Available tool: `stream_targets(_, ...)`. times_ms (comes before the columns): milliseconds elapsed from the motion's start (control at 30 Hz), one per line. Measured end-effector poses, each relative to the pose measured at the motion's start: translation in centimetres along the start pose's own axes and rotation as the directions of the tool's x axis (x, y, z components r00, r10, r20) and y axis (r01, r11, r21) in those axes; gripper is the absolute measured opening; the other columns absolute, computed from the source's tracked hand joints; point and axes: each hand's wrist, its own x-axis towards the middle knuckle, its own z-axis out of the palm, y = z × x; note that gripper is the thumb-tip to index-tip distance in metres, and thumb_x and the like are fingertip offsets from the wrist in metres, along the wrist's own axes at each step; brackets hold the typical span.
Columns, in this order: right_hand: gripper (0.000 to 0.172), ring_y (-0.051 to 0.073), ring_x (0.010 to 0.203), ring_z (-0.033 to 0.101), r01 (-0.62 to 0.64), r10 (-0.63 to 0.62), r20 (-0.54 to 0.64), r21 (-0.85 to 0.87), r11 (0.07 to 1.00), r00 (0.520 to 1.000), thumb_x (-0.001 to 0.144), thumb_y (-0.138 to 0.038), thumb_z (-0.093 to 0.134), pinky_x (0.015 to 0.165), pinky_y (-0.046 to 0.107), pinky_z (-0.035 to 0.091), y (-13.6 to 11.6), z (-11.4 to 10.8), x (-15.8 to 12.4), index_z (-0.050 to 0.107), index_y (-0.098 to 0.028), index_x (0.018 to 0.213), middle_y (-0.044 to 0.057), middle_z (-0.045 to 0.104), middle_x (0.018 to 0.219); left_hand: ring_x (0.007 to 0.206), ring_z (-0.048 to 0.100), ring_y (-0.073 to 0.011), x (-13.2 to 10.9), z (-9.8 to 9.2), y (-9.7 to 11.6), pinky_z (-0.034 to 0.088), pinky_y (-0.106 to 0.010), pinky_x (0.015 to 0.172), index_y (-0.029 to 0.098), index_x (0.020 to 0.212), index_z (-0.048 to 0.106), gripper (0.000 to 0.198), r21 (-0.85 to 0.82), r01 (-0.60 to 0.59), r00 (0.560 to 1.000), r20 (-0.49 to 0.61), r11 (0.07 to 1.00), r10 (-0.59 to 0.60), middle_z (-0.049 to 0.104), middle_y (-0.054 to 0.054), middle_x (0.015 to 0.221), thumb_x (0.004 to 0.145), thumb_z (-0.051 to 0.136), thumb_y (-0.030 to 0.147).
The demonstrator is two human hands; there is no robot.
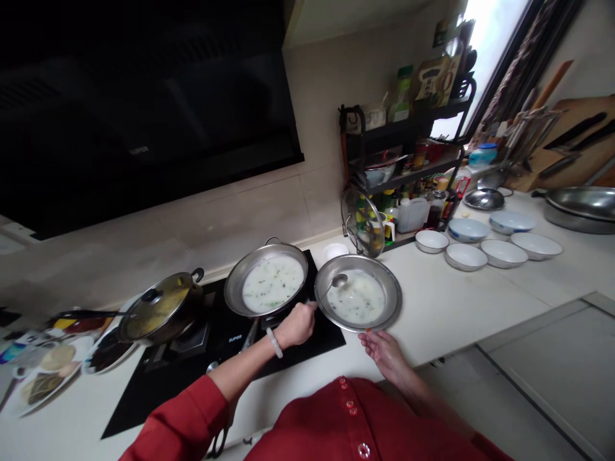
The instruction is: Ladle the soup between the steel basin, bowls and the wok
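Note:
My left hand [295, 325], with a pale bangle at the wrist, is closed round the handle of a metal spoon [339, 280]. The spoon's bowl is over the right-hand metal basin [394, 301], which contains white soup [358, 298] with green bits. At that basin's near rim, my right hand [383, 353] has its fingers curled and seems to grip the edge. A small orange-red spot shows by its fingertips. Just left stands a wok [233, 291] on the black stove, holding similar white soup [273, 283].
A lidded pot [161, 307] sits on the stove's left side, beside plates of food [50, 378]. Several bowls [503, 251] stand on the right counter. Behind are a glass lid [364, 221] and a black spice rack [408, 176]. The range hood [144, 115] hangs overhead.

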Motion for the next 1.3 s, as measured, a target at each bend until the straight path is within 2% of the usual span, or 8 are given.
stream_targets(100,0.025,0.015,0.061,0.061,-0.008,0.008,-0.006,-0.004,1.0,1.0,0.053,-0.027,0.08,0.055,0.025,0.044,0.0,0.0,0.0,0.059,-0.021,0.064,0.004,0.071,0.07,0.041,0.033,-0.006,-0.5,-1.1,1.2,0.022,-0.021,0.04,0.016,0.075,0.056,0.002,-0.231,0.122,0.992,-0.009,0.965,-0.127,0.051,0.001,0.057,0.076,0.055,0.015)
stream_targets(167,0.025,0.015,0.061,0.061,-0.01,0.01,-0.008,-0.002,1.0,1.0,0.052,-0.027,0.08,0.055,0.025,0.044,-0.1,0.0,0.0,0.059,-0.021,0.064,0.004,0.071,0.069,0.037,0.024,-0.0027,-1.3,-2.4,2.0,0.014,-0.019,0.036,0.014,0.088,0.058,0.012,-0.476,0.183,0.981,0.029,0.86,-0.193,0.052,0.002,0.06,0.077,0.056,0.019)
stream_targets(267,0.024,0.015,0.061,0.061,-0.01,0.01,-0.004,0.008,1.0,1.0,0.053,-0.026,0.08,0.055,0.025,0.044,-0.1,0.0,0.0,0.059,-0.021,0.064,0.004,0.071,0.069,0.037,0.021,-0.0007,-2.8,-5.1,2.7,0.01,-0.016,0.034,0.011,0.093,0.06,0.021,-0.659,0.119,0.98,-0.044,0.742,-0.196,0.05,0.004,0.059,0.072,0.06,0.015)
stream_targets(467,0.025,0.015,0.059,0.061,-0.01,0.01,-0.006,0.008,1.0,1.0,0.051,-0.023,0.082,0.053,0.025,0.044,0.0,-0.1,0.2,0.06,-0.021,0.064,0.004,0.071,0.068,0.035,0.026,-0.0018,-4.8,-10.0,0.3,0.013,-0.015,0.032,0.009,0.09,0.058,0.02,-0.594,0.147,0.895,-0.261,0.791,-0.362,0.053,0.002,0.055,0.07,0.059,0.01)
stream_targets(667,0.024,0.015,0.058,0.062,-0.006,0.006,-0.013,0.009,1.0,1.0,0.052,-0.024,0.081,0.052,0.025,0.043,0.2,0.0,0.4,0.06,-0.02,0.063,0.004,0.071,0.067,0.032,0.027,-0.0018,-4.5,-10.7,-3.0,0.013,-0.016,0.033,0.009,0.081,0.056,0.01,-0.431,0.288,0.819,-0.351,0.855,-0.453,0.054,0.001,0.049,0.072,0.059,0.009)
stream_targets(1000,0.023,0.012,0.058,0.061,-0.009,0.009,-0.006,0.028,1.0,1.0,0.053,-0.022,0.082,0.052,0.022,0.043,0.2,0.1,0.3,0.061,-0.019,0.062,0.004,0.071,0.066,0.033,0.03,-0.0014,-3.7,-10.4,-4.3,0.013,-0.014,0.031,0.009,0.072,0.057,0.003,-0.445,0.344,0.85,-0.227,0.827,-0.476,0.055,0.0,0.051,0.074,0.056,0.007)
stream_targets(1200,0.023,0.012,0.058,0.061,-0.013,0.013,-0.014,0.043,0.999,1.0,0.052,-0.021,0.082,0.051,0.021,0.043,0.4,0.1,0.4,0.061,-0.019,0.062,0.004,0.071,0.066,0.032,0.027,0.0017,-4.1,-11.5,-4.2,0.015,-0.01,0.028,0.004,0.077,0.058,0.01,-0.788,0.292,0.851,-0.045,0.542,-0.524,0.053,-0.002,0.055,0.075,0.05,-0.002)
stream_targets(1300,0.023,0.012,0.058,0.061,-0.021,0.021,-0.011,0.05,0.999,1.0,0.052,-0.021,0.082,0.051,0.021,0.043,0.4,0.0,0.5,0.061,-0.019,0.061,0.004,0.071,0.066,0.032,0.027,0.0019,-4.4,-12.0,-4.0,0.016,-0.009,0.028,0.004,0.08,0.055,0.016,-0.827,0.282,0.849,-0.022,0.487,-0.528,0.049,0.0,0.056,0.076,0.043,-0.005)
